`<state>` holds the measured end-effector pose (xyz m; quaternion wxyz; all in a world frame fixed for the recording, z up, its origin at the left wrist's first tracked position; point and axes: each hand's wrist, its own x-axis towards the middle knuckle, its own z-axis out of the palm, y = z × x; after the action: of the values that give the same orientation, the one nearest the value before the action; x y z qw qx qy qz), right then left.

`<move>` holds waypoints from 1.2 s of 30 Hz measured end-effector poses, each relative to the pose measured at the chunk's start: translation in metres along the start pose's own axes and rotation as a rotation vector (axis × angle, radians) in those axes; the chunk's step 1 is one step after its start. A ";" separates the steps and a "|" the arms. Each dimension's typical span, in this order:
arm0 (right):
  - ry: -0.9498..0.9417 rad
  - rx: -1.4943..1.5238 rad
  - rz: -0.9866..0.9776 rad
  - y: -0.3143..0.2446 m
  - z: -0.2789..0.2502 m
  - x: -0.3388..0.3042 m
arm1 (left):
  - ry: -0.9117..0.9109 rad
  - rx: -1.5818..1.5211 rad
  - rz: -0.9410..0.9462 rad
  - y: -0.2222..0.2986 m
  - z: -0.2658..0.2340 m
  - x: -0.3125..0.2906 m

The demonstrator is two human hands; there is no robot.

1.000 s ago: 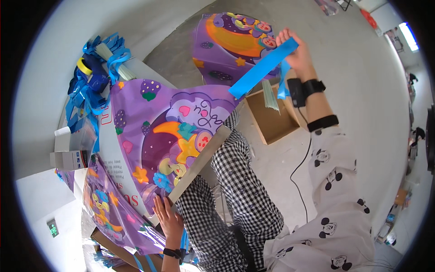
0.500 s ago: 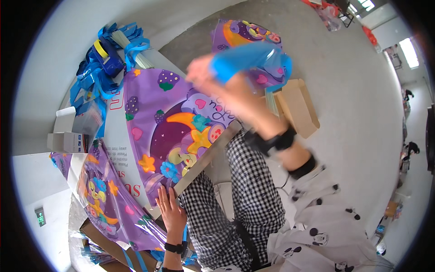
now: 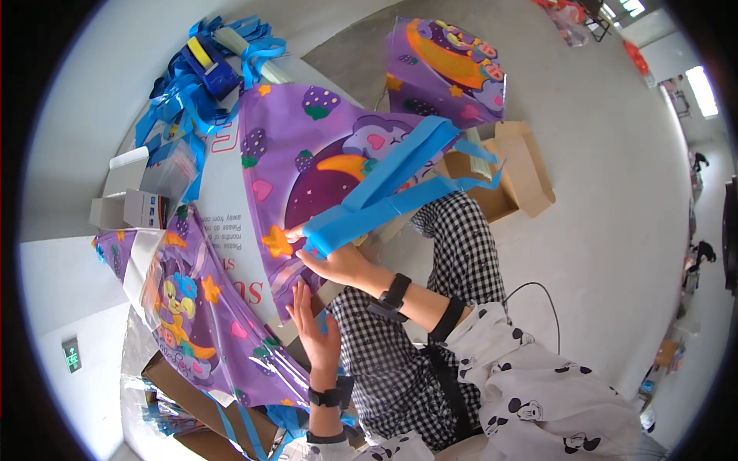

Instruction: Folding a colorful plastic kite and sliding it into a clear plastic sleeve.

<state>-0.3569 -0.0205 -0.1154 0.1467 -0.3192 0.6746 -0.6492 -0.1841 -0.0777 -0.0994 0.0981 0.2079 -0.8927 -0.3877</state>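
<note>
"One blue strip (image 3: 361, 219): where is it?"
"Doubled loosely over the purple sheet (image 3: 280, 123) on the white board (image 3: 223, 180), running past the sheet's right edge; the right hand (image 3: 338, 265) pinches its near end."
"And the left hand (image 3: 319, 342)?"
"Fingers slightly apart, resting on the sheet's near corner, by the board's near edge."

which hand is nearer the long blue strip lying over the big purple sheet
Right: the right hand holds one end of the blue strip. The left hand is lower in view, at the purple sheet's lower edge.
</note>
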 end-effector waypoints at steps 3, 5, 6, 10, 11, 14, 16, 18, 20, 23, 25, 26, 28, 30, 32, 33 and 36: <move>-0.057 -0.077 -0.028 -0.005 -0.002 -0.001 | 0.077 -0.065 -0.015 -0.004 0.004 0.000; -0.078 -0.067 0.016 -0.007 -0.001 0.002 | 0.122 -0.116 -0.045 -0.007 0.007 0.001; -0.067 -0.050 -0.001 -0.008 0.000 0.003 | 0.144 -0.192 -0.072 -0.010 0.010 0.001; -0.041 0.131 0.152 -0.017 -0.001 0.006 | 0.171 -0.281 -0.134 0.008 0.011 0.010; -0.045 0.144 0.151 -0.018 0.001 0.006 | 0.175 -0.269 -0.138 0.016 0.009 0.015; -0.061 0.113 0.095 -0.015 0.002 0.008 | 0.217 -0.200 -0.064 0.035 0.002 0.039; -0.037 0.265 0.118 -0.014 0.000 0.008 | 0.195 -0.242 -0.054 0.040 0.005 0.060; -0.042 0.383 0.109 -0.013 -0.003 0.012 | 0.135 -0.313 -0.027 0.043 0.005 0.082; -0.026 0.309 0.092 -0.015 -0.007 0.014 | 0.161 -0.305 0.015 0.044 0.008 0.095; -0.004 0.296 0.125 -0.018 -0.013 0.017 | 0.170 -0.333 0.031 0.041 0.017 0.106; 0.018 0.424 0.284 -0.025 -0.015 0.018 | 0.143 -0.483 -0.040 0.041 0.024 0.110; 0.016 0.424 0.285 -0.029 -0.019 0.020 | 0.190 -0.452 0.009 0.041 0.027 0.111; -0.004 0.433 0.405 -0.038 -0.026 0.025 | 0.205 -0.430 0.015 0.034 0.032 0.110; 0.091 0.567 0.452 -0.032 -0.033 0.028 | 0.150 -0.476 -0.044 0.036 0.035 0.109; 0.225 0.844 0.448 -0.026 -0.039 0.033 | 0.143 -0.440 -0.055 0.034 0.033 0.106; 0.227 0.840 0.447 -0.024 -0.043 0.036 | 0.137 -0.399 -0.067 0.034 0.034 0.105; 0.368 1.015 0.533 -0.027 -0.057 0.040 | 0.190 -0.404 -0.024 0.027 0.034 0.102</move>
<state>-0.4157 0.0003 -0.0743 0.3192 0.0884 0.3515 -0.8756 -0.2943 -0.0848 -0.1015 0.2169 0.2301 -0.7812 -0.5383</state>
